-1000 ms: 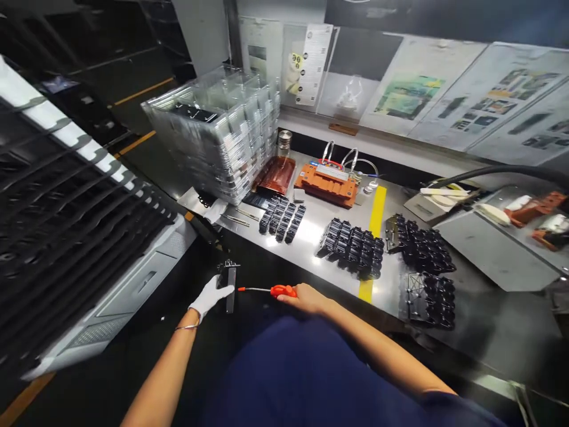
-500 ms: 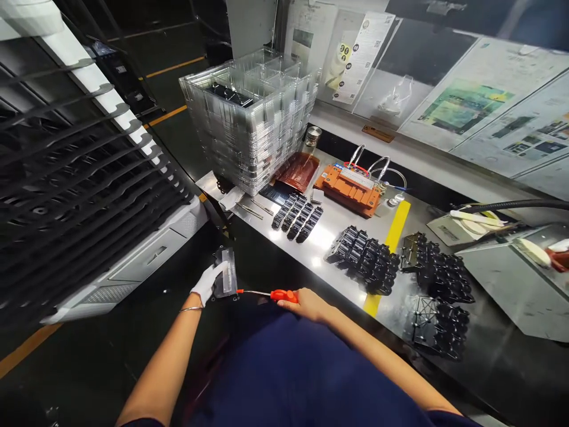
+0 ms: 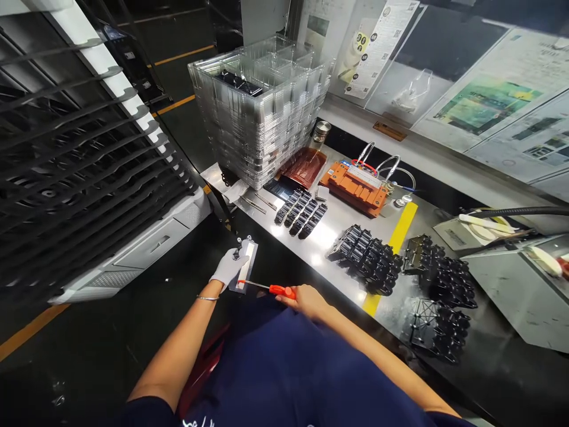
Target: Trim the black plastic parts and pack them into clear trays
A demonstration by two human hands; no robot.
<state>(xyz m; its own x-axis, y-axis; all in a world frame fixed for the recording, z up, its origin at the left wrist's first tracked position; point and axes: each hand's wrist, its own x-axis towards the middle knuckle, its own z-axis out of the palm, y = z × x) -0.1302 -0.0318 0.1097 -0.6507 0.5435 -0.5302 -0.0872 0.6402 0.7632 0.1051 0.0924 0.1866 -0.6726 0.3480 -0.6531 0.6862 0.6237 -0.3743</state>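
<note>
My left hand [image 3: 228, 268], in a white glove, is closed around a black moulded part [image 3: 249, 256], whose long flat face shines pale. The part is held tilted in front of my body, off the bench edge. My bare right hand [image 3: 310, 300] grips a red-handled tool [image 3: 281, 290] with a thin metal shaft. The tool points left, and its orange tip lies at the lower end of the part's pale face. Whether the tip presses on the face or hovers just over it, I cannot tell.
Several black moulded parts [image 3: 368, 259] stand in rows on the metal bench [image 3: 306, 252]. Stacked clear trays [image 3: 271, 127] rise at its far left, near an orange fixture [image 3: 355, 185]. A grey box [image 3: 515, 296] is at right. A slatted rack [image 3: 89, 148] stands at left.
My left hand has moved right and turned the part, so its pale flat face now shows. The tool tip has gone from the part's lower edge onto or over that face.
</note>
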